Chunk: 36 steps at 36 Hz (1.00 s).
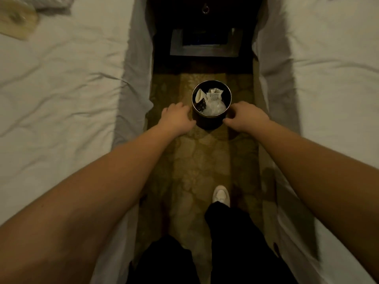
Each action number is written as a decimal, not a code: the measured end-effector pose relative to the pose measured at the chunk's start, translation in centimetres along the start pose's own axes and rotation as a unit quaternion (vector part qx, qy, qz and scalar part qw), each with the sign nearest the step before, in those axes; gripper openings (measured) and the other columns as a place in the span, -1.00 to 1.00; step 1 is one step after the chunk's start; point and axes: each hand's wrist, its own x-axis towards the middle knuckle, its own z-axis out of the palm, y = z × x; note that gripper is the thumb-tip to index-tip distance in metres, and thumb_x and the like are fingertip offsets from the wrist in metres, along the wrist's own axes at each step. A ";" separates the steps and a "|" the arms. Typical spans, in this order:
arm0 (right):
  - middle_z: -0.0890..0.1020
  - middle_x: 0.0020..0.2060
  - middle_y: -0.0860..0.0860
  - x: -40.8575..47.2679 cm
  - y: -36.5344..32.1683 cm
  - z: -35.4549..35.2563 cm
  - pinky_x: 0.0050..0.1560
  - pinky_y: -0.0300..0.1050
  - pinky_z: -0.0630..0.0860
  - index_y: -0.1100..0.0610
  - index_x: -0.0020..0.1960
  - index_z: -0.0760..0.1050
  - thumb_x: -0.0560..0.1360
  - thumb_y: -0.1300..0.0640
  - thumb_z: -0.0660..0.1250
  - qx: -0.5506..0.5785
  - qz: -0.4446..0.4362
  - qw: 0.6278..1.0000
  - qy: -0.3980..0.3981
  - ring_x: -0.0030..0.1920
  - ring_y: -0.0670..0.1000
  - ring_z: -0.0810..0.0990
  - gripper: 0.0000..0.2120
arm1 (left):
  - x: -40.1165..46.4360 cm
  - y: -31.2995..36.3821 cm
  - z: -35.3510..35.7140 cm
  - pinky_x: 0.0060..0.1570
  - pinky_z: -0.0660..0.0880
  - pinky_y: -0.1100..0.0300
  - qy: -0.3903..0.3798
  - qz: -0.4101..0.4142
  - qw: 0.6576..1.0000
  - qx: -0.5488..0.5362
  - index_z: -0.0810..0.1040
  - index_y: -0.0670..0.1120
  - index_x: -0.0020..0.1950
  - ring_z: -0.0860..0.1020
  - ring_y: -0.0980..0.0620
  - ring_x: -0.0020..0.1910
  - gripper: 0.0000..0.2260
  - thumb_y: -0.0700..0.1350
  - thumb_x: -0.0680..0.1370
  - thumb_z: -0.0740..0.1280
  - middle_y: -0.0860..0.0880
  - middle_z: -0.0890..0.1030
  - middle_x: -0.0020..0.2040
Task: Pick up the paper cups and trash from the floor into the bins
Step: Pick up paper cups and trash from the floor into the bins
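Carpet (196, 160) runs between two white beds. Left hand (176, 118) and right hand (245, 117), fingers curled, flank the round black bin (211, 123); actual grip unclear. Inside lie a paper cup (199, 96) and crumpled wrappers (214, 105). Beyond stands a dark nightstand (205, 27).

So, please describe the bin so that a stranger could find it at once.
Between the two white beds runs a strip of patterned carpet. The bin stands on it, between both hands: small, round, dark, the only container there, holding a paper cup and crumpled trash.
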 end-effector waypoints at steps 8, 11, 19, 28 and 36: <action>0.47 0.34 0.13 -10.3 -0.6 -8.5 0.25 0.11 0.50 0.12 0.47 0.34 0.56 -0.14 0.28 0.030 -0.026 0.999 -0.018 0.29 0.16 0.49 -0.43 | -9.5 4.4 -9.5 0.47 0.22 -0.13 -0.016 0.013 0.999 -0.035 0.37 -0.05 0.49 0.29 -0.13 0.48 -0.51 0.12 0.61 0.24 -0.10 0.32 0.52; 0.48 0.34 0.11 -13.4 -0.2 -10.3 0.27 0.08 0.47 0.10 0.46 0.35 0.56 -0.13 0.28 0.043 -0.019 0.999 -0.005 0.30 0.14 0.48 -0.45 | -11.9 5.8 -11.8 0.49 0.19 -0.12 -0.015 0.024 0.999 -0.043 0.35 -0.04 0.51 0.26 -0.11 0.50 -0.51 0.11 0.62 0.24 -0.08 0.30 0.53; 0.38 0.47 0.10 -19.7 1.5 -12.0 0.36 0.05 0.39 0.11 0.54 0.26 0.58 -0.17 0.24 0.060 0.038 0.997 0.037 0.42 0.14 0.40 -0.37 | -14.1 7.8 -15.2 0.43 0.30 -0.13 -0.017 0.066 0.998 -0.017 0.35 -0.03 0.50 0.35 -0.09 0.44 -0.49 0.14 0.60 0.25 -0.06 0.38 0.48; 0.35 0.49 0.13 -27.7 2.7 -9.2 0.42 0.06 0.32 0.12 0.55 0.26 0.59 -0.16 0.24 0.161 0.174 0.967 0.095 0.45 0.15 0.35 -0.38 | -17.0 10.3 -16.8 0.42 0.31 -0.13 -0.026 0.211 0.977 0.028 0.38 -0.03 0.48 0.37 -0.09 0.43 -0.53 0.11 0.61 0.24 -0.04 0.40 0.47; 0.33 0.50 0.09 -39.1 -0.4 -4.1 0.42 0.01 0.30 0.12 0.54 0.26 0.61 -0.10 0.23 0.228 0.290 0.914 0.166 0.46 0.11 0.34 -0.43 | -22.5 13.3 -15.4 0.46 0.27 -0.10 -0.056 0.357 0.930 0.060 0.33 0.00 0.52 0.32 -0.07 0.47 -0.51 0.12 0.62 0.24 -0.01 0.35 0.50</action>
